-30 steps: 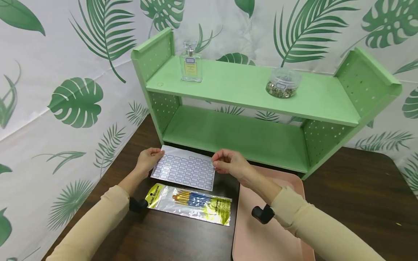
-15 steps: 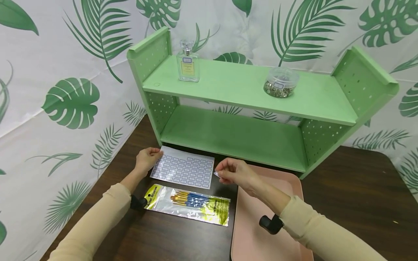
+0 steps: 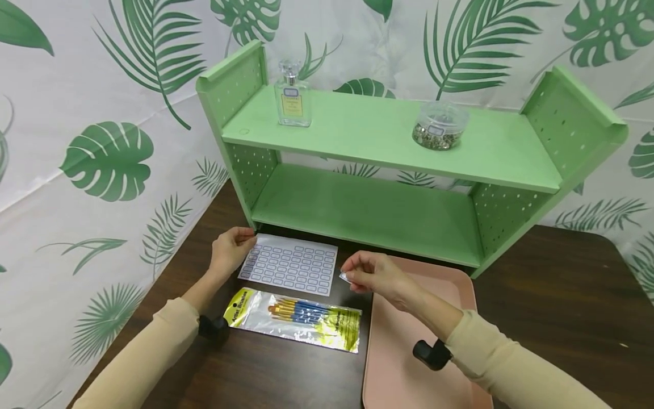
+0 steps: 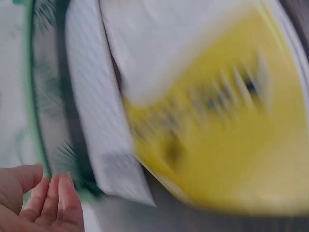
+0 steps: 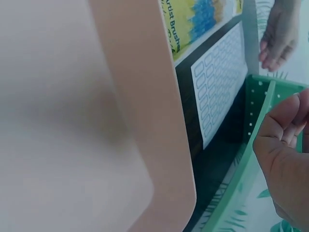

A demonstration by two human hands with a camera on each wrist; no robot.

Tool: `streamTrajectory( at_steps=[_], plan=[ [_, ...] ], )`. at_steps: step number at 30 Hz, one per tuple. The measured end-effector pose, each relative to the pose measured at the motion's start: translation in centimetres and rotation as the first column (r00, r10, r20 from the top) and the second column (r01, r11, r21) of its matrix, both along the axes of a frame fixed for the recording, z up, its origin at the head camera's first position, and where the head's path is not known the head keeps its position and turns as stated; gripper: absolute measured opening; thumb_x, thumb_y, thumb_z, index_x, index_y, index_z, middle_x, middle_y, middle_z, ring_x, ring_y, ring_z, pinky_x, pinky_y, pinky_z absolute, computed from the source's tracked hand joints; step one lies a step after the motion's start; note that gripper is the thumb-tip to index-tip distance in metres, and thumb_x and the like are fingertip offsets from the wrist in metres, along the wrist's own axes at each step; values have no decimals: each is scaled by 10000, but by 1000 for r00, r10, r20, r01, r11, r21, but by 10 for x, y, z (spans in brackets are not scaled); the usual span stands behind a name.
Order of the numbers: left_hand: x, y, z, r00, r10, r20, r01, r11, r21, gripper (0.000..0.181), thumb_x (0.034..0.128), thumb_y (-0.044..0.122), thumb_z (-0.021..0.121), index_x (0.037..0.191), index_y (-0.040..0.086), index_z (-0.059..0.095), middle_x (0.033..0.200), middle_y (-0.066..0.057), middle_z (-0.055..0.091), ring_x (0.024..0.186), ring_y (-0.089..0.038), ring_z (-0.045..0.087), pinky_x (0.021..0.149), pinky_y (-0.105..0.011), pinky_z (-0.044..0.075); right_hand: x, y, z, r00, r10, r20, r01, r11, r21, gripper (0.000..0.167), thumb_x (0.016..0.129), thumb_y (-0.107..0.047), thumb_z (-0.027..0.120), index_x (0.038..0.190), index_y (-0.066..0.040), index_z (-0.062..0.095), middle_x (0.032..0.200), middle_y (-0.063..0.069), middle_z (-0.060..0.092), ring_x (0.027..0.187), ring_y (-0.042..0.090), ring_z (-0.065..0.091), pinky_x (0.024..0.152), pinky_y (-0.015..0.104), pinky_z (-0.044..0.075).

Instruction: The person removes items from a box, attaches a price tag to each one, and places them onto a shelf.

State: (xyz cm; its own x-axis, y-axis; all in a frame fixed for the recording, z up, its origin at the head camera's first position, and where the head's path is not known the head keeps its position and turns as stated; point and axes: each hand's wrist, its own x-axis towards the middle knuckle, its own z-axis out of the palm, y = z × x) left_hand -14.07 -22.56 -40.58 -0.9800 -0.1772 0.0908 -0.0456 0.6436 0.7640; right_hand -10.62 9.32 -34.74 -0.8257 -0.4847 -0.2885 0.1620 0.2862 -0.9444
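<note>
A white sheet of small blue-framed labels [image 3: 291,264] lies on the dark table in front of the green shelf. By its upper left corner is my left hand [image 3: 229,251]; the left wrist view shows its fingers [image 4: 50,200] apart from the sheet with nothing between them. My right hand [image 3: 380,276], just right of the sheet and over the tray's corner, pinches a small white sticker [image 3: 344,277] between thumb and fingertips. Below the sheet lies a clear pack of artist brushes [image 3: 306,318] with yellow ends. In the right wrist view, the fingers [image 5: 285,118] hide the sticker.
The green two-tier shelf [image 3: 357,196] stands behind the sheet. On its upper board are a glass perfume bottle [image 3: 293,105] and a clear round jar [image 3: 439,128] of small metallic pieces, both bearing labels. A pink tray [image 3: 409,352] lies at the right.
My right hand has moved from the sheet's right edge a little right and down, carrying the sticker. My left hand has let go of the sheet's corner, and the sheet lies flatter.
</note>
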Motion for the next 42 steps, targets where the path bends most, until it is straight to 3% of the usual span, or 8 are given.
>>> streamTrajectory(
  at_steps=[3, 7, 10, 15, 21, 24, 31, 42],
  plan=[
    [9, 23, 12, 986, -160, 39, 154, 980, 126, 230, 905, 137, 625, 1070, -23, 640, 976, -189, 686, 890, -316, 652, 695, -291, 534, 1, 3, 2, 1000, 11, -6, -10, 1000, 9, 153, 924, -29, 561, 1061, 39, 562, 873, 67, 589, 731, 118, 573, 727, 263, 541],
    [22, 57, 26, 905, -409, 119, 344, 867, 362, 265, 915, 159, 615, 1079, -49, 608, 996, -240, 657, 937, -372, 633, 796, -427, 538, 3, 5, 1, 1000, 26, -8, -25, 1000, 14, 157, 924, -41, 568, 1060, 37, 566, 872, 78, 596, 722, 114, 573, 716, 249, 537],
    [31, 77, 31, 849, -511, 136, 405, 794, 454, 259, 900, 172, 633, 1050, -38, 608, 958, -216, 664, 917, -355, 643, 810, -437, 536, 5, 6, 0, 999, 39, -10, -39, 999, 15, 161, 917, -45, 581, 1057, 36, 574, 844, 62, 599, 710, 109, 572, 710, 248, 539],
    [40, 97, 35, 799, -581, 156, 431, 734, 525, 248, 885, 155, 646, 1041, -34, 608, 901, -155, 677, 896, -326, 653, 810, -431, 537, 7, 6, -1, 997, 65, -29, -64, 997, 30, 165, 910, -41, 590, 1055, 37, 578, 791, 33, 576, 700, 121, 568, 734, 313, 546],
    [44, 112, 36, 760, -621, 191, 428, 700, 571, 261, 880, 143, 651, 1039, -59, 606, 912, -215, 671, 848, -256, 660, 808, -425, 540, 10, 7, -1, 995, 87, -54, -84, 995, 55, 168, 900, -26, 593, 1055, 35, 568, 790, 80, 587, 699, 145, 577, 731, 349, 543],
    [45, 116, 36, 749, -632, 198, 430, 691, 581, 243, 869, 126, 660, 1018, -59, 613, 853, -166, 679, 796, -197, 653, 797, -417, 544, 11, 6, -1, 994, 94, -55, -91, 995, 49, 156, 892, -15, 597, 1036, 30, 558, 802, 113, 599, 698, 161, 588, 717, 347, 546],
    [50, 121, 38, 736, -646, 205, 430, 679, 595, 208, 852, 74, 658, 983, -81, 612, 758, -5, 647, 773, -176, 659, 810, -429, 543, 12, 5, -3, 993, 106, -56, -103, 994, 43, 115, 886, 12, 591, 984, 34, 534, 743, 49, 577, 683, 166, 584, 702, 360, 548],
    [49, 123, 35, 722, -660, 210, 475, 692, 543, 170, 859, 60, 650, 942, -85, 620, 739, -67, 654, 662, -101, 624, 743, -420, 559, 12, 6, -5, 989, 126, -74, -124, 992, 34, 144, 878, 9, 610, 976, 66, 521, 739, 67, 576, 674, 175, 597, 651, 303, 546]
  ],
)
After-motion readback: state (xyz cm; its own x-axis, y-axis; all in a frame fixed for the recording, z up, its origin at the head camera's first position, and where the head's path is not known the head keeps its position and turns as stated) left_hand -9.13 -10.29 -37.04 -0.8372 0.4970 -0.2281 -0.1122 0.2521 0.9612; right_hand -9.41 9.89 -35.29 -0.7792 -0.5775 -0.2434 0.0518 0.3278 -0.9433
